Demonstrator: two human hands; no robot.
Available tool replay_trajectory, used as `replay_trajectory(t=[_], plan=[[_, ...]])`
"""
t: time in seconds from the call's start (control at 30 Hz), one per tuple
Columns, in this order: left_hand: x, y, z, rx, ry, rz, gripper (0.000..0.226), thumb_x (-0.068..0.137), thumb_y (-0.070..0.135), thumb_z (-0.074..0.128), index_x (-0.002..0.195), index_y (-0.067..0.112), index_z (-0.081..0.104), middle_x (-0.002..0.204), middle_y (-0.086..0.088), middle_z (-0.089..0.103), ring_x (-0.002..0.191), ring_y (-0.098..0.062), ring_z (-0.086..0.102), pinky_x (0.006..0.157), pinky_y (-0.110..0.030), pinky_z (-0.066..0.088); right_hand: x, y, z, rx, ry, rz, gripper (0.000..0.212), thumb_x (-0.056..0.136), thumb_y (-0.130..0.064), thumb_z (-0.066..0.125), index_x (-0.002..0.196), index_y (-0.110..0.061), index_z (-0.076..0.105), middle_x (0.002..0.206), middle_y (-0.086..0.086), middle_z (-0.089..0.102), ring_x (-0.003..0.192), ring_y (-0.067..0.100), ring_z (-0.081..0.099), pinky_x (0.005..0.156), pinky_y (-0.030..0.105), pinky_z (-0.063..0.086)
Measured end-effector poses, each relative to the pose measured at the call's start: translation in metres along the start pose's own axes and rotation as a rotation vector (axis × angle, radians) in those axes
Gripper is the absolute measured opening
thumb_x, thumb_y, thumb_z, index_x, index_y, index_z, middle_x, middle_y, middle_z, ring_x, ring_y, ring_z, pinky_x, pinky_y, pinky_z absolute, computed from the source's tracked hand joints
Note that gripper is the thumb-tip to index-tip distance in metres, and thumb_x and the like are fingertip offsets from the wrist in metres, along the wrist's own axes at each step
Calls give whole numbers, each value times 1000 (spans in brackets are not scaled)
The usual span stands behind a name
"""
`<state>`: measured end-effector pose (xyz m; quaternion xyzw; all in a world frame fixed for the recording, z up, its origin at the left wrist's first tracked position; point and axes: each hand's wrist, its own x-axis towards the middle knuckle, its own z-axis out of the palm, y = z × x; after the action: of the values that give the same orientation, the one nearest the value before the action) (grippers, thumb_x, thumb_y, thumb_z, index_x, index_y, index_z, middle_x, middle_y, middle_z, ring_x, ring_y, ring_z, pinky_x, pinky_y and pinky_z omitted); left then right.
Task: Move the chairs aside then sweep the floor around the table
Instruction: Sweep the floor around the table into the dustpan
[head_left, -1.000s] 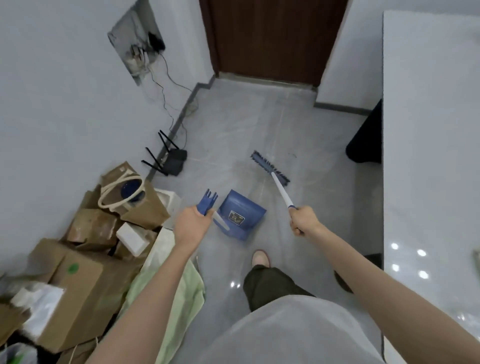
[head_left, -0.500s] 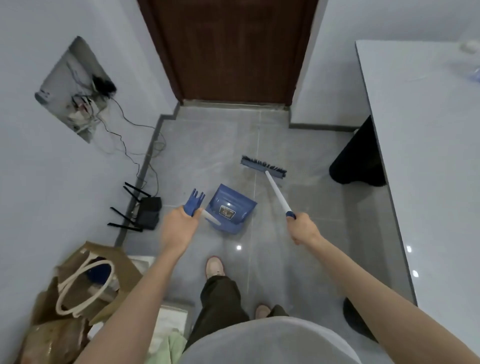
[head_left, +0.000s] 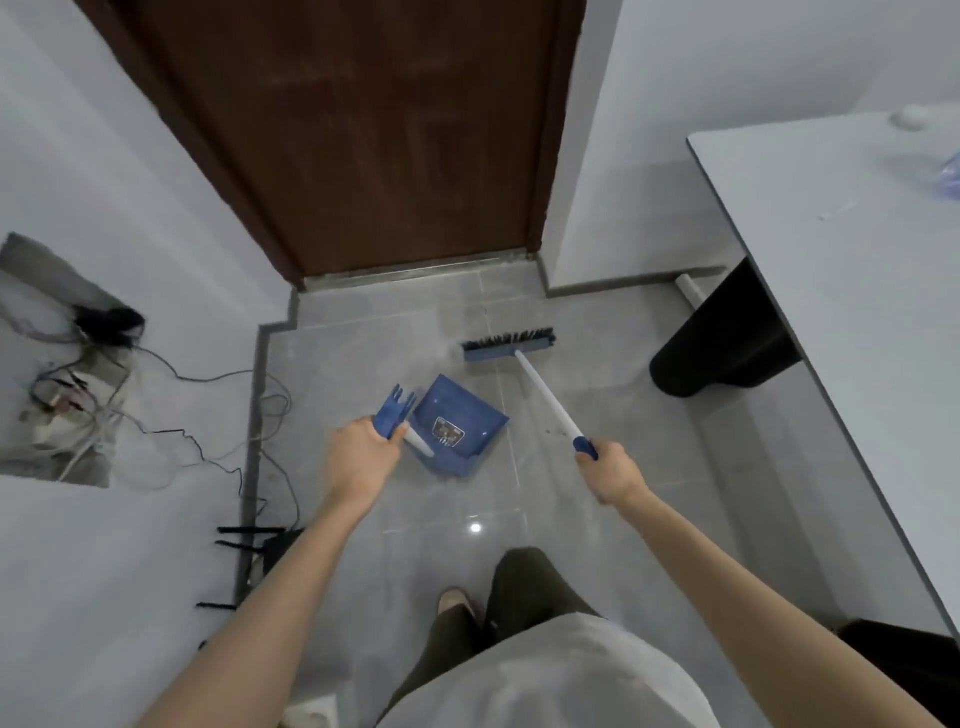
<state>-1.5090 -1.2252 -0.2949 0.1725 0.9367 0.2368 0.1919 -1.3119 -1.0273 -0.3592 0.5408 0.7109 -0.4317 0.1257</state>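
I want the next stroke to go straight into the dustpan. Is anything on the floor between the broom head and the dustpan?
Nothing visible. Only bare grey tile lies between the broom head and the dustpan. The loose cables lie off to the left by the wall, the black object under the table off to the right.

The left hand (head_left: 363, 457) is gripping the blue dustpan (head_left: 457, 426) handle while the right hand (head_left: 615, 475) is holding the broom (head_left: 545, 392), bristles resting on the grey floor (head_left: 597, 415) beside the desk (head_left: 852, 291).
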Motion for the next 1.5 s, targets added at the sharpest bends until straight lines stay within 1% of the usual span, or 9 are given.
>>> replay_trajectory(t=[0.17,0.53,0.7,0.8,0.9,1.0,1.17,1.37,1.5], plan=[[84,23,-9,105,10,51,30,91,29,60,93,0,69,86,-25,70,81,-41,65,69,-41,51,68,-51,-7,30,12,21,21,97,-24,42,100,-10,57,82,11,56,77,32,58,67,36,47],[271,93,11,167,55,59,33,87,32,66,84,0,69,72,-25,68,66,-40,65,61,-37,50,282,-178,-79,118,-71,47,19,98,-24,40,83,-16,48,61,3,39,49,18,38,44,24,33],[329,109,22,228,52,4,31,87,40,63,90,10,72,72,-19,70,65,-36,66,57,-33,48,355,-227,-105,89,-144,131,31,100,-19,36,124,-10,54,64,5,42,50,19,40,42,24,32],[350,119,28,254,63,81,22,86,31,67,97,12,72,64,-18,68,57,-36,64,54,-34,49,383,-238,-106,9,-209,182,31,98,-8,34,123,-8,52,69,7,44,53,21,44,47,29,37],[373,121,33,291,39,109,22,86,32,67,93,12,72,60,-16,66,53,-35,63,51,-33,49,390,-238,-103,-94,-186,204,28,93,-6,39,116,-6,55,81,10,50,64,26,53,55,30,43],[385,124,37,248,-15,19,34,86,36,65,64,10,60,63,-17,66,60,-36,64,53,-30,44,385,-223,-98,-161,-167,201,36,89,-7,37,119,-8,57,90,11,53,71,29,56,58,28,47],[395,128,37,253,-73,-47,32,86,41,62,71,13,61,73,-16,69,68,-35,64,60,-31,49,346,-170,-88,-262,-167,203,34,93,-12,39,124,-14,53,94,7,56,85,28,60,66,34,50],[397,135,39,217,-169,-25,32,87,38,62,65,15,56,73,-15,66,63,-29,53,60,-27,41,273,-108,-90,-206,-148,327,39,95,-14,39,132,-22,50,95,3,60,78,21,63,65,31,54],[396,138,48,241,-210,60,32,87,40,61,83,8,68,83,-18,70,77,-37,64,63,-29,44,249,-108,-102,11,-125,390,35,99,-18,42,132,-16,54,79,3,55,59,17,53,51,27,45]])
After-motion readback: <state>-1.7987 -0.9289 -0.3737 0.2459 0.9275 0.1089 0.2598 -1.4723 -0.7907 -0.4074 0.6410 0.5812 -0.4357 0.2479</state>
